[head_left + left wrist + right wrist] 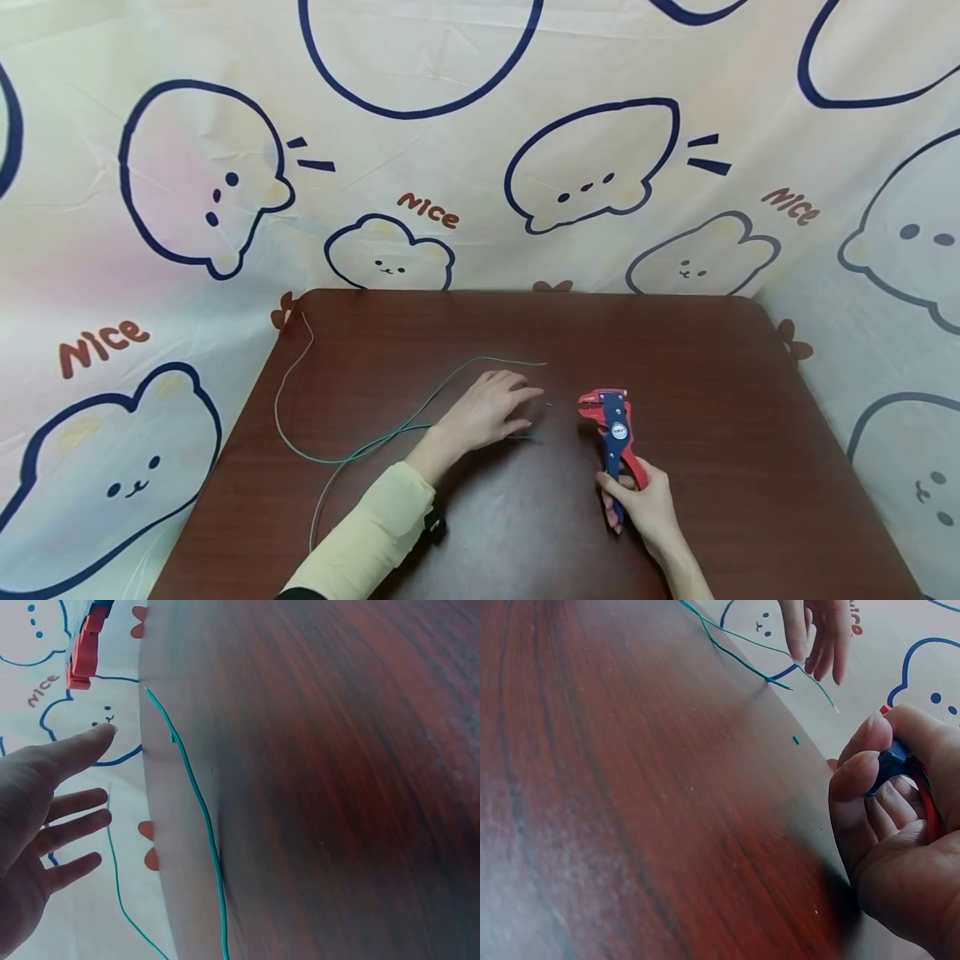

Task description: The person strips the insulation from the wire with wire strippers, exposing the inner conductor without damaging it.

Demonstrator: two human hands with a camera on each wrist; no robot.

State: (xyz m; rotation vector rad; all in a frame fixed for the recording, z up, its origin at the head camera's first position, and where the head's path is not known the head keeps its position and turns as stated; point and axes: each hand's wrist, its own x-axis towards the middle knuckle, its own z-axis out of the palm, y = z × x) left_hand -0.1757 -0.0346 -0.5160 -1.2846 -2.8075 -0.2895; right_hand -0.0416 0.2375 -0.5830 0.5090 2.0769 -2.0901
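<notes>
My right hand [647, 500] grips the handles of a red and blue wire stripper [617, 427], its head pointing away from me over the table. In the right wrist view the fingers curl round the blue handle [894, 765]. To the left, my left hand [486, 408] hovers over green wire [382, 439] with fingers spread and nothing between them. One wire end passes beyond the fingertips; the other emerges beside the thumb. In the left wrist view the nearer green wire [201, 799] runs apart from the hand. A tiny green offcut [796, 740] lies between the hands.
The dark brown wooden table [675, 350] has rounded far corners. A printed cloth [480, 167] with cartoon faces hangs behind and along both sides. The wire crosses itself and loops over the table's left part, its far tip near the back left corner.
</notes>
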